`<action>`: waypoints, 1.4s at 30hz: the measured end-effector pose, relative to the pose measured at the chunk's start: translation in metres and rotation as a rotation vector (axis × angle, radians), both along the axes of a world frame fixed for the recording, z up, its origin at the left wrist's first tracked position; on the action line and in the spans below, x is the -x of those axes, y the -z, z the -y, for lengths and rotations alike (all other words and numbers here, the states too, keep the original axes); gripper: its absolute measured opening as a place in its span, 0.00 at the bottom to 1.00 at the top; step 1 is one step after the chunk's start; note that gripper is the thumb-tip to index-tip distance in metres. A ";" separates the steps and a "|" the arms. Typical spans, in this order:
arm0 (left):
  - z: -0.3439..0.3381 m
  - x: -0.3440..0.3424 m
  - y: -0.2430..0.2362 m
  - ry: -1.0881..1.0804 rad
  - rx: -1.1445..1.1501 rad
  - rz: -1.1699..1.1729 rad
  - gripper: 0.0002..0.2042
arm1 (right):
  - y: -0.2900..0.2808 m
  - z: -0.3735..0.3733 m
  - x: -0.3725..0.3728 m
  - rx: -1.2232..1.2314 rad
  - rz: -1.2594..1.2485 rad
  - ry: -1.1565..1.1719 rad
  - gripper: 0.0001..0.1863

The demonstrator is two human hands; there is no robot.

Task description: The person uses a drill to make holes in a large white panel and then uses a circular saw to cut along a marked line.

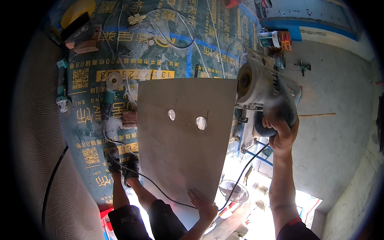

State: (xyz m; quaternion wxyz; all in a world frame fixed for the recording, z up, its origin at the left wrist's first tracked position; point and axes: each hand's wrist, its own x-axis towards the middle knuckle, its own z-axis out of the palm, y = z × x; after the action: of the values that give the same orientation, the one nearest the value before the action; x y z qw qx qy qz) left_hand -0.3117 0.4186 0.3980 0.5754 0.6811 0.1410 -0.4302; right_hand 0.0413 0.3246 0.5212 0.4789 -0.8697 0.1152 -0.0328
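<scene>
A large grey panel (180, 152) fills the middle, with two round holes and thin dark lines marked near them. My left hand (202, 206) lies on its lower part, fingers stretched out. At the panel's upper right edge is a dusty grey power cutter (254, 80). My right hand (282, 132) is closed round the cutter's dark handle; the cutter's blade is hard to make out. A black cord runs down from the handle and across to the left. To the panel's left an angle grinder (108, 96) with a pale disc lies on the printed floor sheet.
My feet (131, 172) stand left of the panel. Loose cables, a brick (129, 118), a black toolbox (74, 28) and small tools lie on the printed sheet (86, 132). Cartons (284, 40) sit at upper right. A bowl (234, 192) is lower right. Walls border both sides.
</scene>
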 end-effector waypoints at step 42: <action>-0.007 -0.006 -0.004 0.004 0.004 -0.049 0.50 | -0.009 -0.011 0.000 -0.087 -0.031 -0.019 0.31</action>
State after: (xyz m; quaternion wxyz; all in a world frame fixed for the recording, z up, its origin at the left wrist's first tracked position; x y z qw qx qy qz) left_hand -0.3058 0.4252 0.4016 0.5723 0.6695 0.1530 -0.4481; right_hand 0.0411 0.3360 0.5306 0.5146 -0.8495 0.1155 -0.0095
